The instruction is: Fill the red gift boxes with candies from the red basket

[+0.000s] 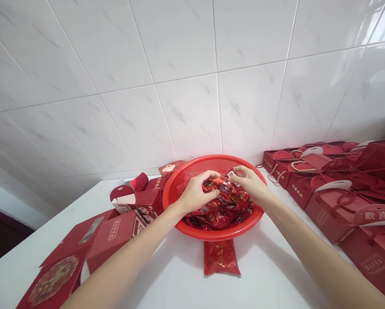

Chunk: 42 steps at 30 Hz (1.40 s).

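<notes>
A red plastic colander stands on the white table, filled with red-wrapped candies. Over its left part is my left hand, thumb and fingers curved and apart, with candies beneath and between them. My right hand is above the right side of the pile. Its thumb and forefinger pinch a small wrapped candy with a white label. A larger flat red packet with gold print lies on the table, its upper end under the colander's front rim.
Red gift boxes, some with open flaps, stand on the left of the white table. Rows of red boxes with cord handles fill the right side. A white tiled wall rises directly behind the colander.
</notes>
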Available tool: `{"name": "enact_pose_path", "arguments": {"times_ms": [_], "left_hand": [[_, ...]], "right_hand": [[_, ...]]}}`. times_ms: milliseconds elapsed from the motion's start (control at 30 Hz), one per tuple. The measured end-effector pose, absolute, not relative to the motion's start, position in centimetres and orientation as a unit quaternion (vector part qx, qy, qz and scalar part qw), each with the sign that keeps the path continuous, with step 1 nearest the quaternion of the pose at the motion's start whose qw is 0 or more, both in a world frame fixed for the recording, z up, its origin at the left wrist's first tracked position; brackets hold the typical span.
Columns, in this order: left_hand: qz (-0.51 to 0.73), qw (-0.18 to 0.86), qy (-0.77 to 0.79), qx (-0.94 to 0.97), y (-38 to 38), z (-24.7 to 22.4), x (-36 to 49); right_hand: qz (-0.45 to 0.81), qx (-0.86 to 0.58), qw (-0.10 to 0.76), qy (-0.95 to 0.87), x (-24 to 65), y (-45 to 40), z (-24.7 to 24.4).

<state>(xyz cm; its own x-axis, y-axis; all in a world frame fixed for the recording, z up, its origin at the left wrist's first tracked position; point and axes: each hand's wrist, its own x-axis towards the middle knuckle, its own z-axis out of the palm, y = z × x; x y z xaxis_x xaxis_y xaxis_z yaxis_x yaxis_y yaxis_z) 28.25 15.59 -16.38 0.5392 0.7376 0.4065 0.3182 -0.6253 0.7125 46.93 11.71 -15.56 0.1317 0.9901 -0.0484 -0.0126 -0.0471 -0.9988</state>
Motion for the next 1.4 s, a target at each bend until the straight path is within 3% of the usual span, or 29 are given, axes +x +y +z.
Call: {"name": "enact_pose_path", "arguments": {"times_ms": [367,733,1033,1400], "left_hand": [[0.371,0.285,0.304,0.83,15.39,-16.06,28.1],[0.363,0.239,0.36,0.826,15.67,-16.11,27.97],[0.299,0.18,0.282,0.894,15.12,-15.84,28.13],[0.331,0.185,0.285,0.88,15.2,-15.98,28.32]], "right_hand": [[0.599,-0.436,0.489,-0.461,47.8,11.88,-15.69],[0.573,-0.427,0.498,-0.491,47.78,11.9,-15.9],[0.567,-0.416,0.513,-0.492,47.73,11.94,-16.01],[0.587,-0.399,0.544,-0.449,47.73,12.32,-16.07]]}}
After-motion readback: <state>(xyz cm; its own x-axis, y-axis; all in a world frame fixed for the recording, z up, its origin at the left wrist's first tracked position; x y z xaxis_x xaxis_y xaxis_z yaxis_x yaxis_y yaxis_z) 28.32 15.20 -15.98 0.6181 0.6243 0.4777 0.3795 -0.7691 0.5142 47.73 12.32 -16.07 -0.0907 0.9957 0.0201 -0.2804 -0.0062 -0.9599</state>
